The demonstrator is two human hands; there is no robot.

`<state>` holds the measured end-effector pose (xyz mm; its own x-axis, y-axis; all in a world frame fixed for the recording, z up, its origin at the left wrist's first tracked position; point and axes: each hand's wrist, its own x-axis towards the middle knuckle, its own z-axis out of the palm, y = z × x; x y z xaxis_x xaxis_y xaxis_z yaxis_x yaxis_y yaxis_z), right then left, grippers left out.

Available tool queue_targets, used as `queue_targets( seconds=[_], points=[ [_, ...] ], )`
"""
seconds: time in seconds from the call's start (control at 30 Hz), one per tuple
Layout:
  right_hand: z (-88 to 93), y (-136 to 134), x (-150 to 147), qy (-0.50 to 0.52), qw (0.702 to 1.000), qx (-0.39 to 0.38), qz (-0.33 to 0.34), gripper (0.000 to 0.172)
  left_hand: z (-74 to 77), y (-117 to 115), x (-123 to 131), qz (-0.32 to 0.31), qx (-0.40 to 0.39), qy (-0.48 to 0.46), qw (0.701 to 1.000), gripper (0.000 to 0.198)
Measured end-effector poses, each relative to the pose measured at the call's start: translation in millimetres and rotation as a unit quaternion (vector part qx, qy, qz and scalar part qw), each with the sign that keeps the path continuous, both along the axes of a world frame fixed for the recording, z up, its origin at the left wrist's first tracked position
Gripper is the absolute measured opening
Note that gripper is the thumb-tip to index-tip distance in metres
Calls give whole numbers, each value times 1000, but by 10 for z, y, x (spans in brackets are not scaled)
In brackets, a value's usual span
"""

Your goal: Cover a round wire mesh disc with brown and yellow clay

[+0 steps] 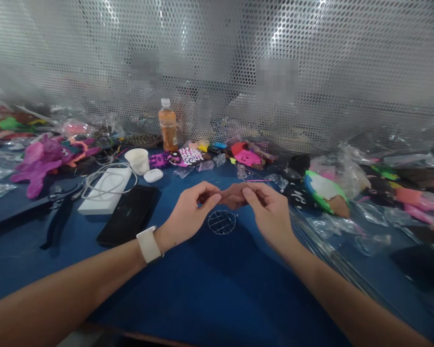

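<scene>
My left hand (191, 212) and my right hand (267, 209) meet over the middle of the blue table (202, 289). Both pinch a small brown felt piece (233, 195) between thumb and fingers, one hand at each end. A white watch band (149, 245) sits on my left wrist. Just below the hands a small round wire-mesh disc (222, 222) lies on the table.
A black phone (128, 219), white power bank with cable (106, 190), black pliers (60, 217), white cup (138, 160), earbud case (153, 175) and orange drink bottle (168, 126) lie left and behind. Colourful felt toys and clear plastic bags (347, 168) crowd the back and right. A perforated metal screen (311, 58) stands behind.
</scene>
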<state>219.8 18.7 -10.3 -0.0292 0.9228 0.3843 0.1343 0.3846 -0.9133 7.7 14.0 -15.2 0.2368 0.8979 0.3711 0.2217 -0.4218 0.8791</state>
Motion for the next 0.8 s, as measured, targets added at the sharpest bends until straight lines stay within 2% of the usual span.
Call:
queue_targets(
  seconds=[0.1, 0.2, 0.47, 0.67, 0.8],
  points=[
    [-3, -2, -12, 14, 1000, -1, 0, 17, -26, 9, 3, -24, -41, -26, 999, 22],
    [-20, -37, -42, 8, 1000, -6, 20, 16, -44, 4, 9, -41, -47, -24, 998, 30],
    [-58, -109, -78, -20, 998, -8, 66, 17, -12, -41, 6, -49, -29, -3, 998, 16],
    [-39, -146, -83, -56, 996, 1, 65, 14, 47, -63, -5, -34, -6, 29, 999, 20],
    [-73, -139, -77, -101, 994, 36, 17, 32, 56, -68, -3, -29, 8, 48, 998, 33]
  ],
)
